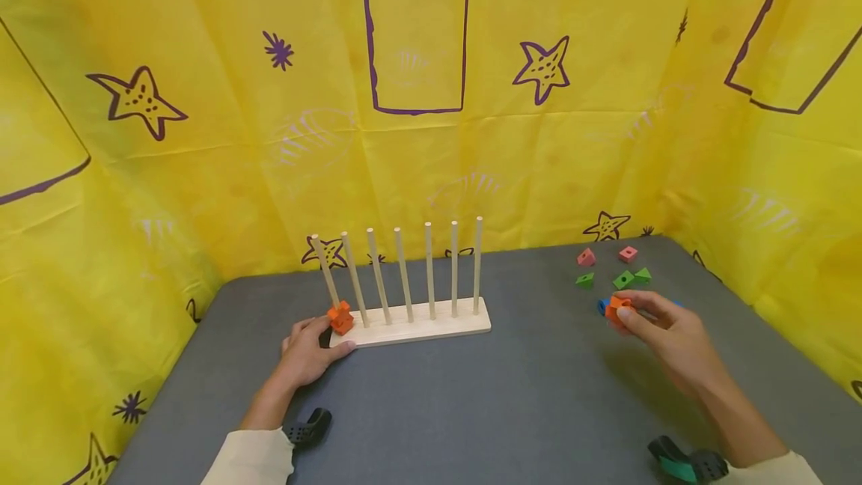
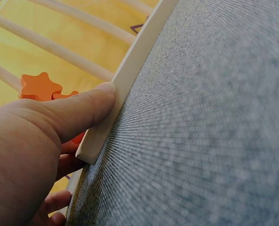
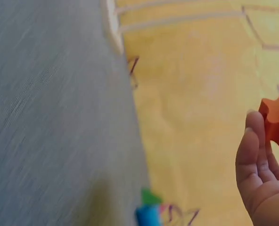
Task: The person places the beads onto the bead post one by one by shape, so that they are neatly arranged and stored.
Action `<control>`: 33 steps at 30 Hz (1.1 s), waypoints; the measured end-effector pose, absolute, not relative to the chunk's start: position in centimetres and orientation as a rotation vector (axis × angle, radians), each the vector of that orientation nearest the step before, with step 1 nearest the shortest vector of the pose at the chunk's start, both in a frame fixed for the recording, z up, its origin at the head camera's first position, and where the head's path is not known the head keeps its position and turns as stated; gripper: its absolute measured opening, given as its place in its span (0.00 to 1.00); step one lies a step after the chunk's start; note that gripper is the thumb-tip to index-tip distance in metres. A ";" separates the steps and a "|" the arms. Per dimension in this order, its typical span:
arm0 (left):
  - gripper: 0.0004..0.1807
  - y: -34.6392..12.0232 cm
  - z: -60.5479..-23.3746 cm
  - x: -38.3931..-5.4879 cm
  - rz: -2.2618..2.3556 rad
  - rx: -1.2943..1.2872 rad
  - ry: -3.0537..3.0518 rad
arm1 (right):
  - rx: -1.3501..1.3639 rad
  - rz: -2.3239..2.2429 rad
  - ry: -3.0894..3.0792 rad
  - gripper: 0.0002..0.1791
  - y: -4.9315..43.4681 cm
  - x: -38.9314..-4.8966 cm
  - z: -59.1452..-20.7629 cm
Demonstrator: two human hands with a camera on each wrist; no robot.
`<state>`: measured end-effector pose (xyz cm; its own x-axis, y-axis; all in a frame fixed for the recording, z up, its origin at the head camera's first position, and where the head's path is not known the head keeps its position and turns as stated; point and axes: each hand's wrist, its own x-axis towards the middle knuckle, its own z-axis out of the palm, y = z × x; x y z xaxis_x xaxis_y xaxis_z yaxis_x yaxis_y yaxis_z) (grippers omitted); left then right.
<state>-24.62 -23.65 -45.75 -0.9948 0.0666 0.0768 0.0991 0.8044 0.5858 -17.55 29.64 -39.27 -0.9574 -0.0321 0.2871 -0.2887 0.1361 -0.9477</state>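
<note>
A wooden peg rack [image 1: 420, 331] with a row of upright dowels stands on the grey table. Orange star beads [image 1: 340, 318] sit low on its leftmost dowel. My left hand [image 1: 306, 354] grips the left end of the rack's base; in the left wrist view the thumb presses along the front edge [image 2: 99, 134], while the other fingers are partly hidden behind it. Off to the right, my right hand [image 1: 667, 328] pinches another orange star bead [image 1: 616, 307] between thumb and fingers, raised above the table. The right wrist view shows this star [image 3: 277, 120] at the fingertips.
Beyond the right hand lie green triangular beads [image 1: 623, 280], a pink triangular bead [image 1: 586, 257] and a pink square bead [image 1: 628, 254]. A blue bead [image 1: 602, 307] shows partly behind the held star. Yellow patterned cloth [image 1: 417, 163] walls in the table's back and sides.
</note>
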 end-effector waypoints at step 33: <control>0.40 -23.7 -45.6 -24.6 -0.955 -0.160 -2.926 | 0.845 1.844 -2.146 0.16 14.4 -21.1 -25.3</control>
<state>-24.61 -23.68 -45.60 -0.9928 0.0803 0.0886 0.1171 0.8029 0.5846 -21.09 14.42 -25.34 -0.8198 -0.2948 0.4910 -0.5297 0.0646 -0.8457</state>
